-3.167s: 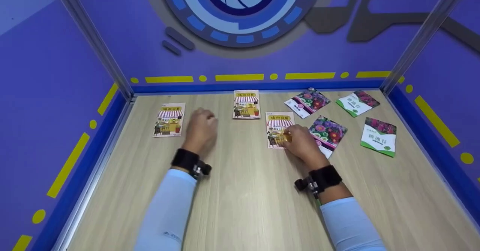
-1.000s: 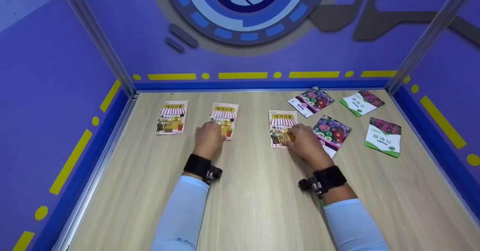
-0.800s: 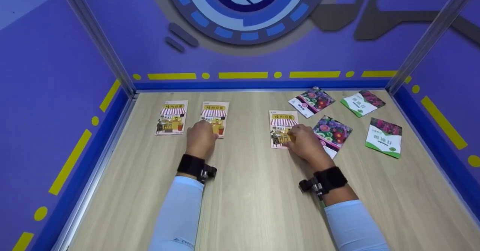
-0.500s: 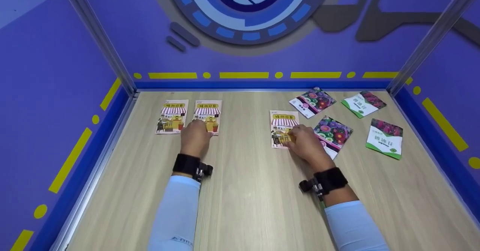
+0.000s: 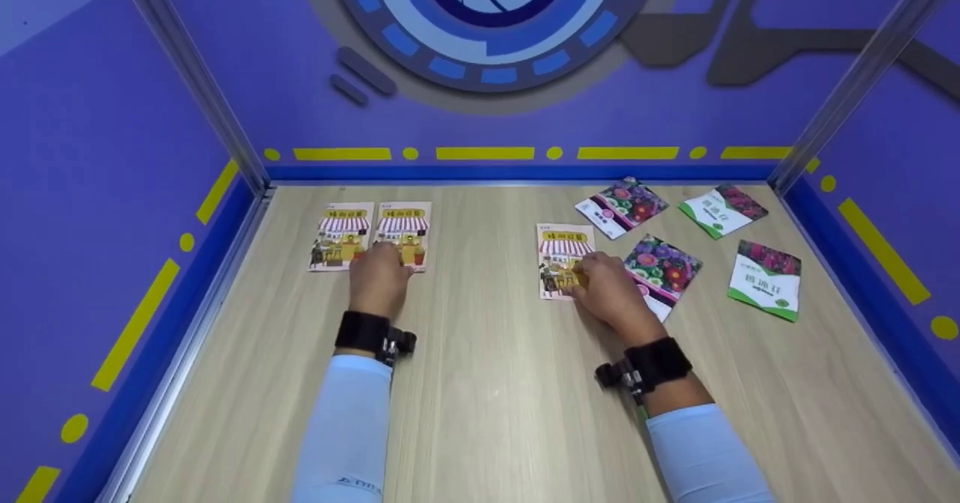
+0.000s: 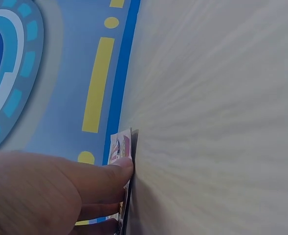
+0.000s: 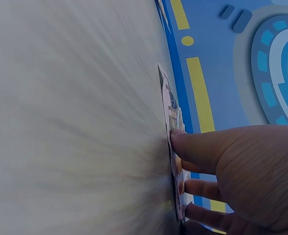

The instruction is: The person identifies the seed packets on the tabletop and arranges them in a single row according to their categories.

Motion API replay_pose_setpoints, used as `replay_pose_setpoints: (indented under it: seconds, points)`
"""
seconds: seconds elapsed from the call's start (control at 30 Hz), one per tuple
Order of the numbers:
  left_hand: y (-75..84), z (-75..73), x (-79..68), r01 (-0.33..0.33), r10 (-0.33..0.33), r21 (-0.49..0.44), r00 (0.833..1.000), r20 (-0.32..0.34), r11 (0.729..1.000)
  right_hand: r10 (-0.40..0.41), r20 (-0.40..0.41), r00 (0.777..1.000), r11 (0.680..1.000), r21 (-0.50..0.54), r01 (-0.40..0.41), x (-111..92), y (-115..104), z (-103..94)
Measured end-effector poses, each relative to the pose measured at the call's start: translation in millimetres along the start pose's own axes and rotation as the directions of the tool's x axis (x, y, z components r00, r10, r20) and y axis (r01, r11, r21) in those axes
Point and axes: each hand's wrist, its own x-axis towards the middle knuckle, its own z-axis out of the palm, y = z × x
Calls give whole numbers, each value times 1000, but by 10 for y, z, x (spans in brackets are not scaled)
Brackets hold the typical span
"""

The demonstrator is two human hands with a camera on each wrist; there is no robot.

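My left hand (image 5: 379, 281) holds a pink seed packet (image 5: 405, 221) with a striped shop awning printed on it. The packet lies flat, close beside a matching seed packet (image 5: 341, 221) on its left. In the left wrist view, the thumb (image 6: 119, 169) is against the packet's face. Right of the middle, my right hand (image 5: 611, 293) grips a third pink seed packet (image 5: 562, 240) at its lower right part. The thumb and fingertips touch that packet in the right wrist view, and its far corner (image 7: 162, 73) stands slightly off the table.
Two flower-print packets (image 5: 622, 206) with pink stripes lie behind and beside my right hand. Further right are two green-and-white packets (image 5: 765, 281). Purple panels (image 5: 480, 131) wall in the wooden table (image 5: 480, 413) at the back and sides.
My left hand has taken the middle pink packet from the back of the table and slid it left and nearer, beside the leftmost one. The right hand has stayed in place.
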Motion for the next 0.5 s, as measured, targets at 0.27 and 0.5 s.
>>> replay_pose_setpoints:
  seconds: [0.27,0.5]
  points:
    - [-16,-10,7,26,-26,-30,1000,9,999,-25,-17,1000,1000,12,26,-12,22,-8]
    - [-21,-11,8,57,-56,-48,998,21,997,-23,-10,1000,1000,10,23,-8,36,-3]
